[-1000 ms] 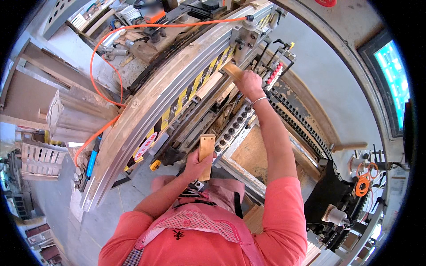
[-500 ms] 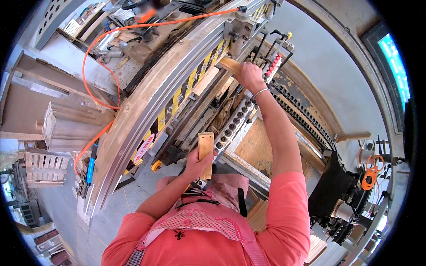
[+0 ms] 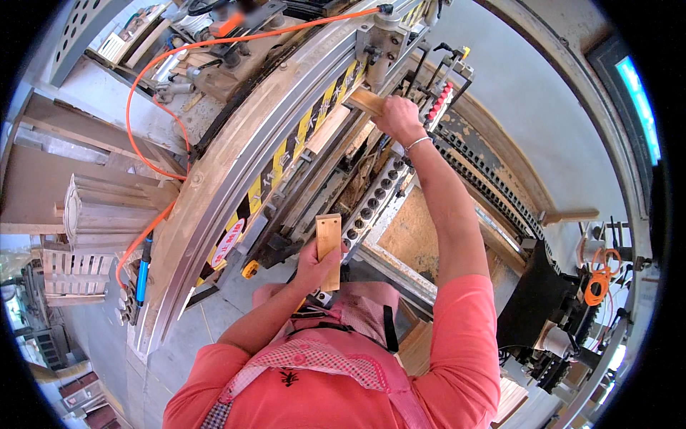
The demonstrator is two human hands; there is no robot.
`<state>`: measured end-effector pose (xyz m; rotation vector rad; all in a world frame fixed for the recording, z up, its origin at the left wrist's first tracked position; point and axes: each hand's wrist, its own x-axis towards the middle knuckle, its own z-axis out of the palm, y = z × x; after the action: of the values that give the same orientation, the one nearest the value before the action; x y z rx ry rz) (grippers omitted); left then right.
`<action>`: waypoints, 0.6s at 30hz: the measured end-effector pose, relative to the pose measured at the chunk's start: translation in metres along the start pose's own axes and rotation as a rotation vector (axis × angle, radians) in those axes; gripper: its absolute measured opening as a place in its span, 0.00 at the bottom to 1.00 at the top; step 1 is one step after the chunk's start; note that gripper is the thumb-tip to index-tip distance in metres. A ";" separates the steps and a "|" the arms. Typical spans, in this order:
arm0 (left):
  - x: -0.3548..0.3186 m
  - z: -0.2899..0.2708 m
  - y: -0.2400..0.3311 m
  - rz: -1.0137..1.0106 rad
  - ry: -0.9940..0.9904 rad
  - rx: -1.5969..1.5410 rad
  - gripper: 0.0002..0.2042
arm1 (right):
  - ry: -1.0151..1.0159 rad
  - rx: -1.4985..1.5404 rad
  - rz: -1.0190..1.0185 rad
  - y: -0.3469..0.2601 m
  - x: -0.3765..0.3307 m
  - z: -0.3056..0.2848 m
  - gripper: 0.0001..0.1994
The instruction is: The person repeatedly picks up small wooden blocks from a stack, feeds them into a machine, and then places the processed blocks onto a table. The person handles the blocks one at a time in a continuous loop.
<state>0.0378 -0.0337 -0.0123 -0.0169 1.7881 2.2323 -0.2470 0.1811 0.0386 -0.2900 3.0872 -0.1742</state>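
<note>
Wood block (image 3: 364, 101) at far centre, gripped by right hand (image 3: 400, 119) against the machine's striped guard rail (image 3: 286, 154). Left hand (image 3: 314, 268) grips a second wood strip (image 3: 329, 250) near the body. Risk: right fingers sit close to the feed; a slip could pinch them.

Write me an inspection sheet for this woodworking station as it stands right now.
Surface: long metal machine bed with yellow and black stripes, dusty.
Job's things: short wooden block held upright in the left hand; second wooden piece pressed at the machine by the right hand.
Clutter: stacked wooden slats at the left; wood scraps in the machine channel.
Hands: both closed on wood.
Cables: orange hose looping over the machine; orange coil at the right.
Surroundings: concrete floor, wooden crates far left.
</note>
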 end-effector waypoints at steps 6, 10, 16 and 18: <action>-0.001 0.000 -0.001 0.000 -0.011 0.018 0.09 | -0.007 -0.021 -0.010 -0.001 0.002 0.001 0.18; -0.002 0.003 0.005 -0.013 0.010 0.019 0.08 | -0.020 -0.003 -0.009 -0.002 0.002 -0.001 0.16; -0.003 0.003 0.006 0.013 0.007 0.072 0.08 | 0.003 -0.007 -0.001 -0.001 0.002 0.001 0.19; -0.003 0.004 0.005 -0.034 0.019 0.080 0.09 | -0.011 -0.012 0.005 -0.003 0.001 0.002 0.20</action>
<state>0.0405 -0.0315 -0.0064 -0.0522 1.8717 2.1428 -0.2472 0.1783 0.0372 -0.2831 3.0786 -0.1540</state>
